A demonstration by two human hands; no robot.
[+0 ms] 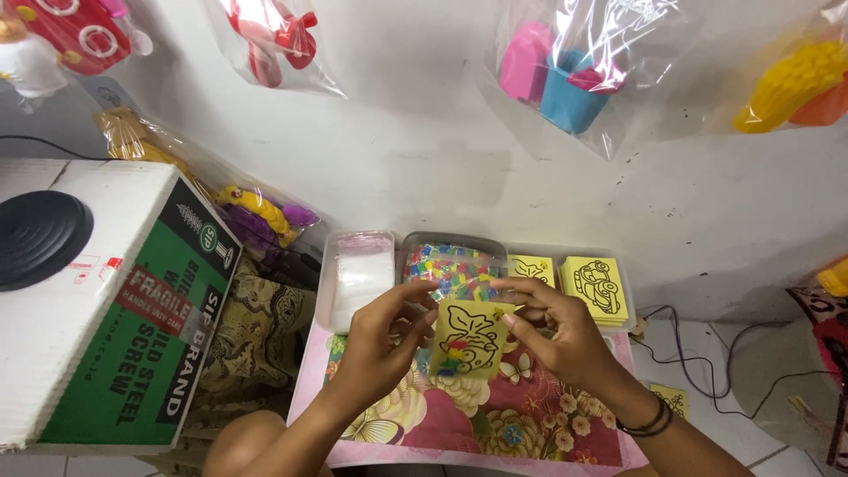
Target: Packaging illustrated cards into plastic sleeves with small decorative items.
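Hands: left hand (386,329) and right hand (555,329) both pinch the small yellow card in a clear plastic sleeve (466,340), fingers closed on its left and right edges, held above the floral pink tray table (530,424).
Card: square, yellow, with a black outline cartoon drawing; small coloured bits, red, blue and green, sit at its lower left inside the sleeve.
Left side: white and green cardboard box (115,309) with a black round disc (35,238) on top.
Far of the hands: clear plastic tray of empty sleeves (356,274), tray of mixed coloured packets (452,265), stacks of yellow outline cards (596,287).
Right wrist: black bands (647,422).
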